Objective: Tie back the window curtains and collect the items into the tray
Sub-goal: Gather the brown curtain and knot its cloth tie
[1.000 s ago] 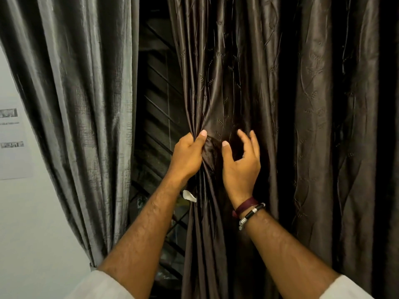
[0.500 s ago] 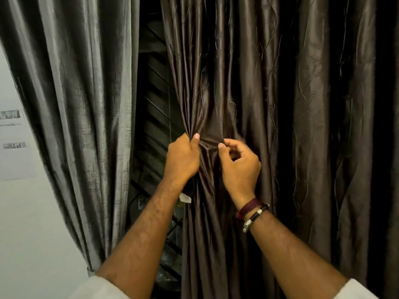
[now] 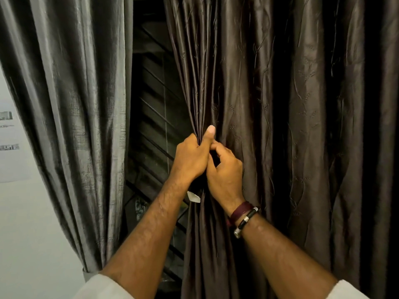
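Observation:
A dark brown patterned curtain [image 3: 280, 126] hangs in front of me and fills the right half of the view. My left hand [image 3: 191, 157] grips its bunched left edge, thumb pointing up along the folds. My right hand [image 3: 224, 169] presses against the left one and pinches the same gathered fabric just to the right. A small white tag [image 3: 193, 197] sticks out of the curtain below my left wrist. A grey shiny curtain [image 3: 75, 126] hangs on the left, pulled in at its bottom. No tray is in view.
Between the two curtains a dark window with slanted slats and bars [image 3: 153, 130] shows. A white wall [image 3: 26, 223] with a taped paper sheet [image 3: 10, 147] lies at the far left.
My right hand has closed and moved left until it touches my left hand. Both now bunch the curtain edge tighter than a second ago.

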